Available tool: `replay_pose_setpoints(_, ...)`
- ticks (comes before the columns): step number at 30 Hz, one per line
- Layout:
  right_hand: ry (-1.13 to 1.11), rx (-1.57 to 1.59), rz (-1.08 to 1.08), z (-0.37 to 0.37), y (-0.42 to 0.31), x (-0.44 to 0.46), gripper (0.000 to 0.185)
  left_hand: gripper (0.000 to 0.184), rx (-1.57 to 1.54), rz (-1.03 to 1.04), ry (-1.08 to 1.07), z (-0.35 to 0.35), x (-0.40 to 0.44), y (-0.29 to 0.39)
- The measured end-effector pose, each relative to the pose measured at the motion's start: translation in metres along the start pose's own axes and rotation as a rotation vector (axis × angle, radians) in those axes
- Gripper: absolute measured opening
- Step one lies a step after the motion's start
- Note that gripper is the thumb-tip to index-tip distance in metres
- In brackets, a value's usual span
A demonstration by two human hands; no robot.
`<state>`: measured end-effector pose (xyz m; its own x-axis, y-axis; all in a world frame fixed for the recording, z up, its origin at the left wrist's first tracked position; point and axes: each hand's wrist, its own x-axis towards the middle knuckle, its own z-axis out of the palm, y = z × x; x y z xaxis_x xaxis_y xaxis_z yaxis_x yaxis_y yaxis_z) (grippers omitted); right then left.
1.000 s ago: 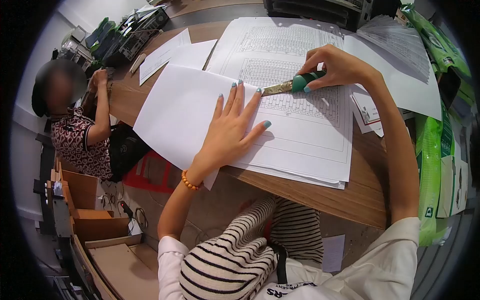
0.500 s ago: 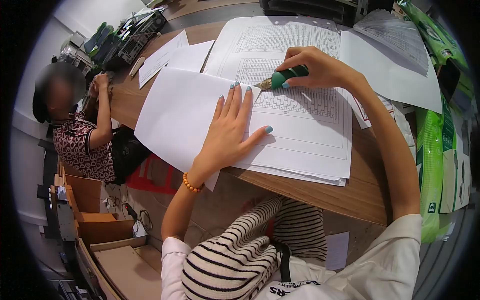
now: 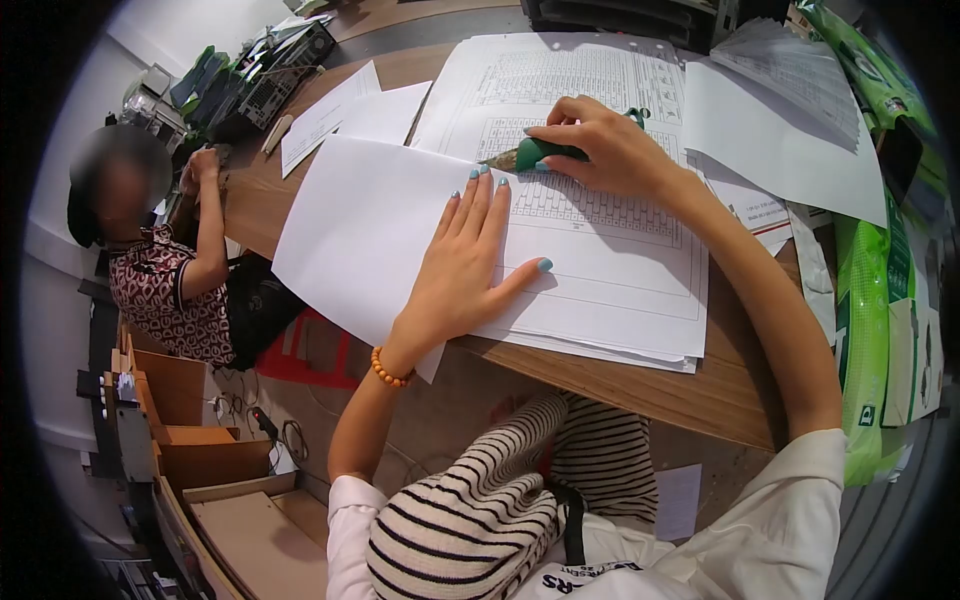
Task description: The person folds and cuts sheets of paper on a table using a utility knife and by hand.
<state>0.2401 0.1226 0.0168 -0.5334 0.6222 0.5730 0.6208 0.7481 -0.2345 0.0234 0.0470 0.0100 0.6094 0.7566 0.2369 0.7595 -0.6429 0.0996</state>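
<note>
My left hand lies flat, fingers spread, on a blank white sheet that covers the left part of a printed form. In my right hand is a green-handled tool with a narrow, pointed, metallic-looking end; its exact kind is hard to make out. The tool's tip is at the upper edge of the blank sheet, just above my left fingertips. My right fingers and thumb close around the green handle, hiding part of it.
Several stacked papers lie beneath. A fan of printed sheets and a white sheet are at right, beside green packaging. A person sits at left near a red stool. Cardboard boxes stand below.
My right hand has moved left with the green-handled tool, whose tip has shifted left along the sheet's upper edge. My left hand stays flat in nearly the same place.
</note>
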Motion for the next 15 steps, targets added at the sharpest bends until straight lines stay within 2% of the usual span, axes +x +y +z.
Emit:
replay_pose_setpoints(4,0.056,-0.051,-0.004,0.002,-0.006,0.002,0.026,0.071,-0.004,-0.002,-0.01,-0.002,0.0,0.001)
replay_pose_setpoints(7,-0.052,0.03,0.064,-0.019,-0.003,0.007,0.025,0.067,-0.071,0.053,-0.057,-0.009,-0.003,0.005)
replay_pose_setpoints(9,-0.362,0.186,0.05,-0.042,0.01,0.01,0.025,0.065,-0.138,0.101,-0.095,-0.019,-0.004,0.004)
replay_pose_setpoints(11,-0.388,0.218,0.076,-0.057,0.014,0.006,0.026,0.058,-0.647,0.179,-0.285,-0.032,-0.004,0.003)
replay_pose_setpoints(12,-0.423,0.218,0.099,-0.061,0.015,0.006,0.028,0.056,-0.813,0.037,-0.223,-0.034,-0.006,0.006)
replay_pose_setpoints(13,-0.455,0.217,0.121,-0.063,0.015,0.006,0.029,0.056,-0.813,0.035,-0.223,-0.028,-0.005,0.007)
replay_pose_setpoints(15,-0.47,0.194,0.159,-0.062,0.014,0.005,0.029,0.058,-0.003,-0.175,0.129,-0.007,-0.003,0.007)
